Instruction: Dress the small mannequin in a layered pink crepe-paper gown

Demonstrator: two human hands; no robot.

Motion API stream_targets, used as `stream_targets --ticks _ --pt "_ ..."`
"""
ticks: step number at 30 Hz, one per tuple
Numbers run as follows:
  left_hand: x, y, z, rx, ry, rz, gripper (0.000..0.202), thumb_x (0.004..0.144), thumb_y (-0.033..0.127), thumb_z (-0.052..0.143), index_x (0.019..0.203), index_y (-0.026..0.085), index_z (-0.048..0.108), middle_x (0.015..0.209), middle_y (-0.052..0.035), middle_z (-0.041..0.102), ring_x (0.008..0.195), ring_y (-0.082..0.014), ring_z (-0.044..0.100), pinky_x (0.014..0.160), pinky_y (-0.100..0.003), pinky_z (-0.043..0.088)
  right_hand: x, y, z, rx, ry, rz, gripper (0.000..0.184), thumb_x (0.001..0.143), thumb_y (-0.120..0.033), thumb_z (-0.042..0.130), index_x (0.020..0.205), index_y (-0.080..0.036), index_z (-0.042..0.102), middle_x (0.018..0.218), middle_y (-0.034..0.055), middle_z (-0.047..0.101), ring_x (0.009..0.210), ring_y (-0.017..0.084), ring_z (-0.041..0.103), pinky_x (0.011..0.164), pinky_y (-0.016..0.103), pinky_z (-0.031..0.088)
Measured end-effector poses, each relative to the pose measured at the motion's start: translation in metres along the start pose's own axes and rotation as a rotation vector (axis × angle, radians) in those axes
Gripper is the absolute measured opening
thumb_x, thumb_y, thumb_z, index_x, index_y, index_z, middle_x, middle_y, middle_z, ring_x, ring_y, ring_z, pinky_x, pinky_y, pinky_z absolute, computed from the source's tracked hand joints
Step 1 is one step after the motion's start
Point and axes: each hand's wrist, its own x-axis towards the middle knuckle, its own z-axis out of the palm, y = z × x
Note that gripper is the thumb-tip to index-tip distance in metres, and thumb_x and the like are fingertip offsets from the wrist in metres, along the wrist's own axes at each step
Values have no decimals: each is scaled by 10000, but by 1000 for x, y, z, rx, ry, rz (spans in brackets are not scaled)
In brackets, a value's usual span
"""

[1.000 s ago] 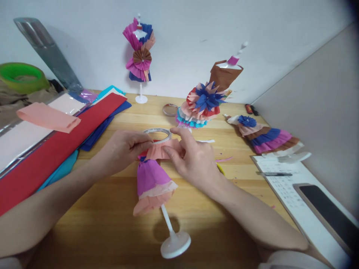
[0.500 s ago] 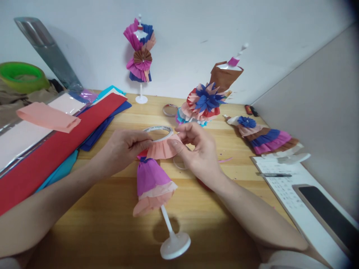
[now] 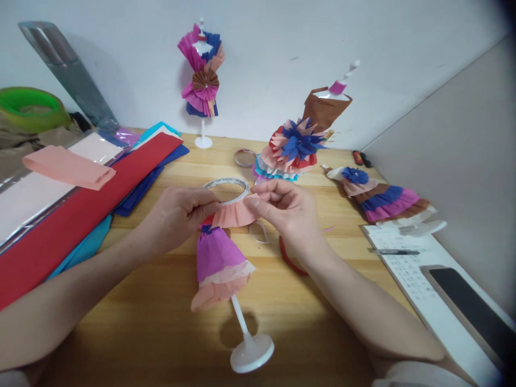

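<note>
A small mannequin on a white stand (image 3: pixel 250 352) leans toward me, dressed in a purple and peach crepe paper skirt (image 3: pixel 220 267). At its waist, my left hand (image 3: pixel 177 214) and my right hand (image 3: pixel 287 211) both pinch a pleated peach crepe strip (image 3: pixel 234 213). Just behind the strip lies a white tape roll (image 3: pixel 226 189). Both hands have their fingers closed on the strip's ends.
Red, blue, teal and peach crepe sheets (image 3: pixel 72 209) lie at the left. Three finished paper-dress mannequins (image 3: pixel 202 75) (image 3: pixel 300 145) (image 3: pixel 377 199) stand or lie at the back and right. A clipboard with a pen (image 3: pixel 407 263) and a phone (image 3: pixel 471 309) sit at the right edge. A red scissor handle (image 3: pixel 288 258) shows below my right wrist.
My right hand has lifted off the strip's front and curled to pinch its right end, uncovering the red handle and a small clear ring on the table. The left hand has held still.
</note>
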Motion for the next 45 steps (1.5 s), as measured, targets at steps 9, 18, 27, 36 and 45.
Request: stream_targets --ticks 9,18,27,36,45 --pt "1 1 3 -28 -6 21 266 876 217 516 658 147 650 610 17 630 562 -95 552 533 -197 392 -3 5 3 -140 -122 -98 151 721 -259 655 624 -180 571 576 -17 581 515 94 493 495 239 386" --pt "-2 2 3 -37 -10 23 266 878 209 532 647 151 651 630 13 659 569 -98 573 543 -196 404 -4 3 3 -221 -125 -113 144 736 -262 612 624 -181 575 563 -13 586 513 100 484 499 247 372" --pt "0 7 2 -29 -5 40 282 876 203 511 630 156 640 580 28 614 542 -88 540 526 -191 395 -3 6 3 -161 -89 -20 159 697 -304 653 624 -183 579 571 5 618 489 105 510 484 253 393" --pt "-1 13 1 -75 -10 44 281 867 163 499 613 164 620 603 33 624 544 -80 536 530 -186 402 -3 8 6 -121 -52 17 205 689 -335 678 592 -185 576 569 23 652 489 116 547 486 261 437" --pt "-2 16 1 -17 -61 116 300 891 182 462 646 184 634 648 10 662 578 -99 571 567 -210 414 -3 10 6 -45 -90 54 246 682 -350 710 579 -188 556 583 34 679 501 137 592 515 288 489"
